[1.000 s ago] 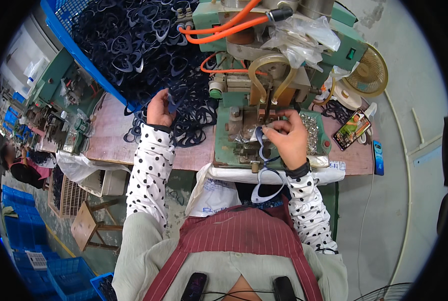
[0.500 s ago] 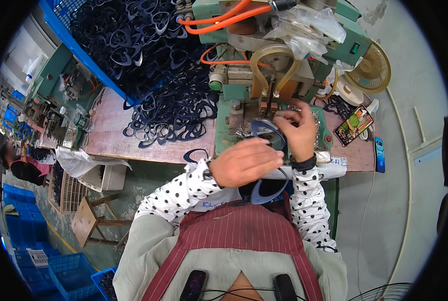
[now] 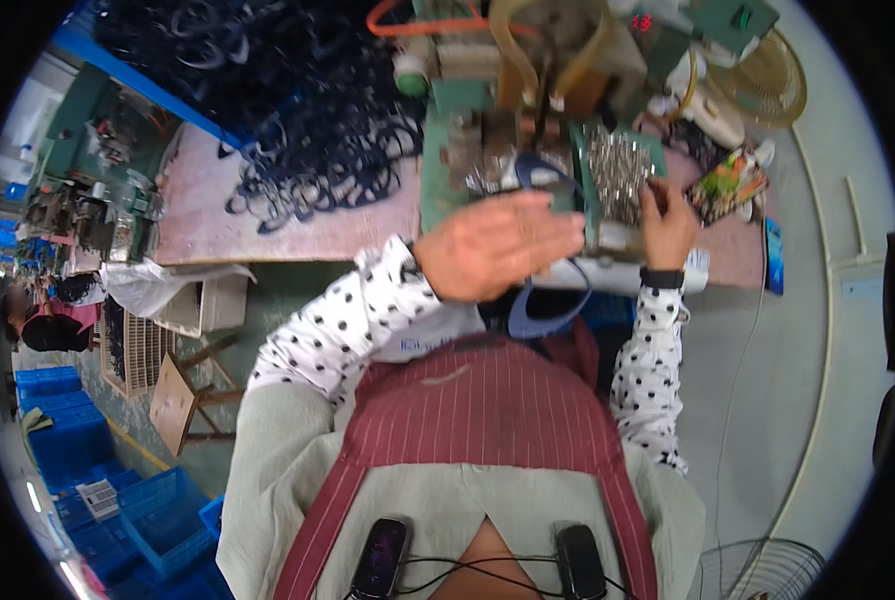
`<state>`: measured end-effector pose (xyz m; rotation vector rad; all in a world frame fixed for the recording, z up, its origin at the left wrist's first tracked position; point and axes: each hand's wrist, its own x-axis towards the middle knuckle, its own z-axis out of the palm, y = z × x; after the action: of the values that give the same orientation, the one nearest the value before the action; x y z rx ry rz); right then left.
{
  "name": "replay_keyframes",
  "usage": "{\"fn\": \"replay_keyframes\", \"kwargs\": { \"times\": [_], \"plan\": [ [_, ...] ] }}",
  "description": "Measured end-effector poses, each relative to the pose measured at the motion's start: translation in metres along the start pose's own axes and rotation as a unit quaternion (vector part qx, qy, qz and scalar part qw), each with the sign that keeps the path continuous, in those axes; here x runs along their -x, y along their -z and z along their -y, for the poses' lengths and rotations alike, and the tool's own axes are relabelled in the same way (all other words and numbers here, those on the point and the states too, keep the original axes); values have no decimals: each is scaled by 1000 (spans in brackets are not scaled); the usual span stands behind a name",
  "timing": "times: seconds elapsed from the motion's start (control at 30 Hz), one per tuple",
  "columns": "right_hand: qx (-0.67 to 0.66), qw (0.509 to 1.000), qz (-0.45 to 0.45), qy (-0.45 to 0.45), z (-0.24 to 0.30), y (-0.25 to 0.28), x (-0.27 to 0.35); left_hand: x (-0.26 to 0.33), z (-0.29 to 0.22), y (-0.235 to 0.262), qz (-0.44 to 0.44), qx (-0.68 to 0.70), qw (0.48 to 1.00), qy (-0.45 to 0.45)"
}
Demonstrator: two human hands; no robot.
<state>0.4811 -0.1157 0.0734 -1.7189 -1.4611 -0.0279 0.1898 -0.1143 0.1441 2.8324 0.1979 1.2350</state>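
Note:
My left hand (image 3: pixel 502 245) is in front of the bench machine, its fingers pressed together over a dark blue looped piece. One oval loop (image 3: pixel 547 312) of the piece hangs below the hand toward my apron, and another curved part (image 3: pixel 542 165) shows above the fingers, by the machine's work area. The thumb is hidden underneath. My right hand (image 3: pixel 669 228) is at the right edge of a tray of small shiny metal parts (image 3: pixel 619 175). Its thumb and forefinger are drawn together in a pinch; whether a part is between them is too small to see.
A green press-like machine (image 3: pixel 457 100) with hoses stands ahead. To its left, dark blue loops (image 3: pixel 317 170) spread from a blue crate (image 3: pixel 157 90) onto the pink tabletop (image 3: pixel 192 220). A phone (image 3: pixel 729 185), a blue packet (image 3: pixel 773 255) and a fan (image 3: pixel 767 80) are at right.
My right hand has moved right, away from the machine's work point, to the tray of metal parts. My left hand stays with the blue piece. The whole view has shifted, the machine now higher.

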Motion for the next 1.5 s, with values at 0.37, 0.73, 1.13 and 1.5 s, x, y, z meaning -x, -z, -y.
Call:
{"fn": "replay_keyframes", "kwargs": {
  "times": [0.37, 0.73, 1.13, 1.5],
  "plan": [
    [-35, 994, -19, 103, -10, -8, 9, -3, -1, 3, 27, 22, 999, 37],
    [66, 990, -25, 125, -25, -34, 1, 72, -1, 28, -17, -102, 977, 186],
    [38, 991, -100, 84, -17, -25, 11, 108, 15, 17, -101, -105, 940, 309],
    [-292, 946, 96, -104, 95, 8, -12, 137, -9, 21, -117, -114, 913, 374]
  ]
}}
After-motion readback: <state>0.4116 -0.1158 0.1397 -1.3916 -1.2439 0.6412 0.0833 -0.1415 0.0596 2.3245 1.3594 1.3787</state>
